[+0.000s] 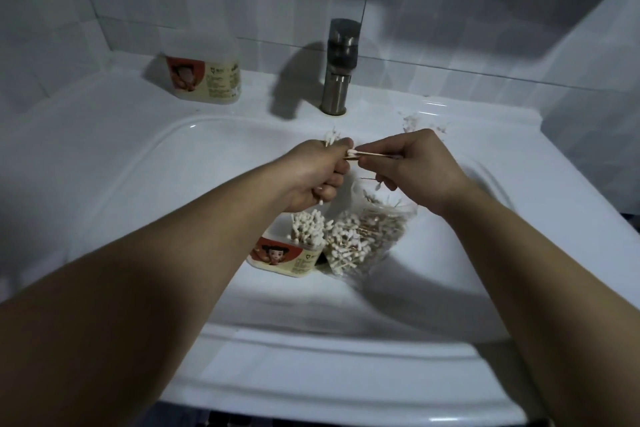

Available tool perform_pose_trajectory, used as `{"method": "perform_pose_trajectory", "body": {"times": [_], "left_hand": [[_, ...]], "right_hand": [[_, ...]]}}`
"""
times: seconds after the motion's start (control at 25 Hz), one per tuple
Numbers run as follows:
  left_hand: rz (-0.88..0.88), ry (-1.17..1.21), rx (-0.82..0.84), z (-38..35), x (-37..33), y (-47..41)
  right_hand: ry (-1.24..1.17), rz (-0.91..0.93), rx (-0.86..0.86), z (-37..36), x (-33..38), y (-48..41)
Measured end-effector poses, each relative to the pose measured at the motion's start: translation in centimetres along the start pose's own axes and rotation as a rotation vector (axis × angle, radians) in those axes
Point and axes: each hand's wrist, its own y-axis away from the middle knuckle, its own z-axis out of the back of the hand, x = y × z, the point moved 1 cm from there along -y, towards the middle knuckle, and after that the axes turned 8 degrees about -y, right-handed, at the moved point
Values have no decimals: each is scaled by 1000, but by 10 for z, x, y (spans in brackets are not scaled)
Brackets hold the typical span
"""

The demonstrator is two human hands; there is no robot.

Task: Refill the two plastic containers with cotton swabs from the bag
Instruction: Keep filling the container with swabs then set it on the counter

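My left hand (313,177) grips a bunch of cotton swabs, their white tips poking out above and below the fist. My right hand (420,170) pinches a few wooden-stick swabs (367,154) lying sideways, their tips touching my left fingers. Both hands hover over the sink basin. Below them stands an open plastic container (287,258) with a red cartoon label, packed with upright swabs. Beside it on the right lies the clear bag (367,239) full of swabs. A second labelled container (204,76) stands on the ledge at the back left.
The white sink (138,163) holds the container and the bag in its basin. A metal faucet (337,66) rises at the back centre. A few loose swabs (412,121) lie on the ledge to the faucet's right. Grey tiled walls close in behind and at the right.
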Motion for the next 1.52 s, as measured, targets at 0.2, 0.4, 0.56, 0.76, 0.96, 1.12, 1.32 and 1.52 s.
{"method": "perform_pose_trajectory", "body": {"times": [0.2,0.4,0.56,0.76,0.96,1.12,1.32,1.52], "left_hand": [[39,57,99,4,-2,1],[105,154,183,6,-1,0],[132,176,258,6,-1,1],[136,163,216,3,1,0],[-34,22,-62,3,6,-8],[-88,29,-155,1,9,-10],[-90,125,-206,3,7,-15],[-103,144,-308,7,1,-12]], "right_hand": [[-165,-34,-2,2,-3,-3],[-292,-101,-18,2,-5,-6],[-216,-96,-123,5,-11,-10],[-168,-54,-137,3,-5,-7],[-183,-53,-125,-3,-2,-4],[-143,-52,-94,-7,-2,-1],[35,-58,-13,-11,-2,-1],[118,-52,-68,-5,-2,-1]]}}
